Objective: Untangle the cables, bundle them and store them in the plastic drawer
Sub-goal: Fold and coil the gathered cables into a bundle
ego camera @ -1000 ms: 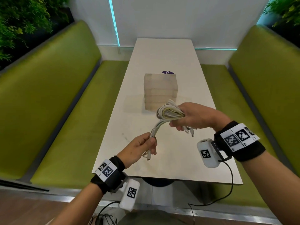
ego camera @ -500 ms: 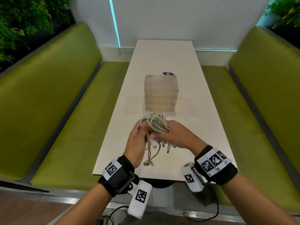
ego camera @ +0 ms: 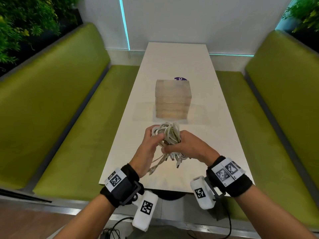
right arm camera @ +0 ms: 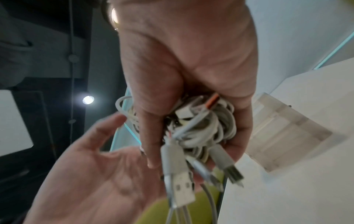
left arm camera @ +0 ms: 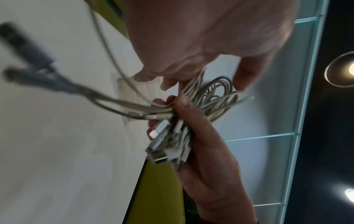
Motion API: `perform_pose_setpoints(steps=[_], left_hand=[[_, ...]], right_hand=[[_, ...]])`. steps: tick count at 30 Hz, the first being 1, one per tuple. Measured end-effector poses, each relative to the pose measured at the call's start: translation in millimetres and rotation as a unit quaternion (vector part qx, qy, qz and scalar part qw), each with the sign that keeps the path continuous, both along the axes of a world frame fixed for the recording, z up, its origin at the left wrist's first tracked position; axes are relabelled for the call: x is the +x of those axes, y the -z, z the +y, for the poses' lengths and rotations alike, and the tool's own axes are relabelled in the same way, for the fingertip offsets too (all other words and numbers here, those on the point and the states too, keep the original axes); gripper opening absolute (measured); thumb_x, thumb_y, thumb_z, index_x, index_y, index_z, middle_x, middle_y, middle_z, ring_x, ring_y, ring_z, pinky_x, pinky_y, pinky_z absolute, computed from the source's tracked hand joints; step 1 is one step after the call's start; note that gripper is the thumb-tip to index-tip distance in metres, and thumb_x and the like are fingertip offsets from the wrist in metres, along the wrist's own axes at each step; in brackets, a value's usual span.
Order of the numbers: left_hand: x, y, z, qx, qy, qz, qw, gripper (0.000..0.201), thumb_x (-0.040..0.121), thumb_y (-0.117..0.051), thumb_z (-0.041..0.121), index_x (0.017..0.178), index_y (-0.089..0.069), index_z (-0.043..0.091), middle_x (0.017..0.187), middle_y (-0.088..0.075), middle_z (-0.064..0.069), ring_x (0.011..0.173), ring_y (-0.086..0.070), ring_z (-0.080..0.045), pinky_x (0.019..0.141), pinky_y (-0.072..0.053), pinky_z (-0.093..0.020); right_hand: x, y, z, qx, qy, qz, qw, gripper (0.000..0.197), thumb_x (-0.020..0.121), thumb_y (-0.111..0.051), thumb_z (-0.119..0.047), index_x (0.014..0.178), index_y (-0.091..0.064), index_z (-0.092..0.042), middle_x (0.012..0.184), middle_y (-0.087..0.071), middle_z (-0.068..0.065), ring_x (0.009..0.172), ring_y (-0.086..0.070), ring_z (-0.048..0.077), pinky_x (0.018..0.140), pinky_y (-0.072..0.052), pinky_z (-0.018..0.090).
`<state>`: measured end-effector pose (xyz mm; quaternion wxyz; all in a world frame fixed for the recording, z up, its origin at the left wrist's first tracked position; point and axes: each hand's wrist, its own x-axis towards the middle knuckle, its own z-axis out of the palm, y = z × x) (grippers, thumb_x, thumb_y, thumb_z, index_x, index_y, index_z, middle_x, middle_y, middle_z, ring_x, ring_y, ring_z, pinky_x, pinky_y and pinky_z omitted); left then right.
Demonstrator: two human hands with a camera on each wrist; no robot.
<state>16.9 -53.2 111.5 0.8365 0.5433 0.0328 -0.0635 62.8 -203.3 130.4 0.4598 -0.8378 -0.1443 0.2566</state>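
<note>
A bundle of white cables (ego camera: pixel 168 131) is held above the near half of the white table (ego camera: pixel 174 57). My right hand (ego camera: pixel 170 149) grips it round the middle, seen close in the right wrist view (right arm camera: pixel 191 156), where the looped cables (right arm camera: pixel 206 130) fill the fist. My left hand (ego camera: pixel 156 135) curls round the loops on their left side; the left wrist view shows its thumb and fingers (left arm camera: pixel 203 81) on either side of the coils (left arm camera: pixel 216 97). Several plug ends (ego camera: pixel 174 159) hang loose below the hands. The translucent plastic drawer unit (ego camera: pixel 173 99) stands just beyond, all drawers pushed in.
Green benches (ego camera: pixel 72 118) run along both sides of the table. A purple sticker (ego camera: pixel 179 78) shows behind the drawer unit. The table's near edge (ego camera: pixel 155 187) lies just under my wrists. Plants stand at both far corners.
My right hand has drawn the bundle back towards me. My left hand has left the dangling ends and come up onto the loops, so both hands now meet on the bundle.
</note>
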Motion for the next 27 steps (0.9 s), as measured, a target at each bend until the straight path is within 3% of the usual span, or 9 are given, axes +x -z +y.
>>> perform_pose_setpoints(steps=[4,7,12,16,18,20,22,25,27], left_hand=[[1.3,-1.8,4.3,0.042,0.024,-0.034,0.998,0.079,0.054,-0.083,0.023,0.122,-0.041,0.023,0.103,-0.064,0.000,0.093,-0.064,-0.014,0.074,-0.053,-0.029],[0.9,-2.8,1.8,0.056,0.028,-0.031,0.998,0.098,0.045,-0.091,0.015,0.127,-0.039,0.029,0.112,-0.065,-0.002,0.100,-0.065,-0.018,0.079,-0.055,-0.033],[4.8,-12.7,-5.2,-0.015,-0.099,-0.015,0.995,0.050,0.061,-0.080,0.007,0.108,-0.062,0.014,0.112,-0.063,-0.030,0.095,-0.066,-0.027,0.070,-0.056,-0.028],[7.4,-16.6,-0.5,-0.017,-0.089,-0.019,0.996,0.037,0.060,-0.083,0.002,0.093,-0.070,0.014,0.093,-0.064,-0.024,0.091,-0.065,-0.033,0.071,-0.056,-0.035],[8.5,-16.8,-0.9,-0.010,-0.082,-0.017,0.996,0.029,0.061,-0.080,0.001,0.085,-0.067,0.012,0.082,-0.063,-0.015,0.083,-0.063,-0.032,0.069,-0.056,-0.036],[8.3,-15.9,-1.3,-0.004,-0.073,-0.017,0.997,0.026,0.062,-0.078,0.003,0.084,-0.064,0.009,0.076,-0.062,-0.011,0.075,-0.061,-0.028,0.065,-0.055,-0.034],[7.8,-15.3,-1.6,0.005,-0.067,-0.016,0.998,0.026,0.063,-0.078,0.003,0.083,-0.063,0.008,0.073,-0.062,-0.009,0.070,-0.060,-0.025,0.063,-0.054,-0.032],[7.4,-15.3,-3.8,0.020,-0.064,-0.019,0.998,0.028,0.066,-0.080,0.002,0.086,-0.061,0.009,0.075,-0.061,-0.011,0.070,-0.060,-0.026,0.054,-0.052,-0.029],[8.3,-16.5,-4.4,0.034,-0.047,-0.035,0.998,0.034,0.069,-0.081,0.006,0.096,-0.060,0.012,0.087,-0.063,-0.017,0.080,-0.062,-0.028,0.058,-0.053,-0.029]], right_hand=[[-8.7,-1.1,8.3,0.003,-0.017,-0.031,0.999,0.033,0.072,-0.060,-0.044,0.086,-0.067,-0.014,0.076,-0.070,0.008,0.061,-0.057,0.013,0.058,-0.045,0.026],[-7.4,-2.9,13.2,-0.050,-0.029,-0.070,0.996,0.014,0.079,-0.060,-0.027,0.082,-0.063,-0.015,0.075,-0.066,0.004,0.069,-0.059,0.020,0.061,-0.046,0.028],[-15.2,1.2,27.0,-0.073,-0.022,-0.134,0.988,0.022,0.077,-0.065,-0.016,0.098,-0.062,-0.011,0.085,-0.069,0.011,0.077,-0.064,0.030,0.068,-0.053,0.041],[-15.5,-2.3,22.6,0.021,-0.067,-0.086,0.994,0.015,0.080,-0.065,-0.016,0.095,-0.062,-0.015,0.084,-0.068,0.009,0.077,-0.065,0.027,0.070,-0.052,0.042],[-15.9,-3.9,18.3,0.075,-0.084,-0.042,0.993,0.011,0.082,-0.067,-0.015,0.091,-0.063,-0.019,0.080,-0.067,0.002,0.075,-0.063,0.020,0.067,-0.050,0.037],[-19.1,-4.4,16.7,0.104,-0.093,-0.019,0.990,0.013,0.084,-0.067,-0.012,0.087,-0.062,-0.024,0.074,-0.063,-0.012,0.071,-0.060,0.006,0.065,-0.047,0.021],[-21.2,-1.1,18.1,0.114,-0.089,-0.020,0.989,0.013,0.086,-0.066,-0.011,0.083,-0.061,-0.023,0.071,-0.063,-0.013,0.068,-0.059,0.001,0.066,-0.045,0.014],[-23.3,5.0,19.5,0.112,-0.059,-0.047,0.991,0.005,0.081,-0.063,-0.015,0.081,-0.061,-0.020,0.073,-0.064,-0.003,0.070,-0.061,0.010,0.069,-0.050,0.030],[-21.0,7.1,17.7,0.117,-0.046,-0.052,0.991,0.011,0.081,-0.062,-0.015,0.092,-0.063,-0.015,0.082,-0.068,0.004,0.077,-0.065,0.018,0.076,-0.053,0.040]])
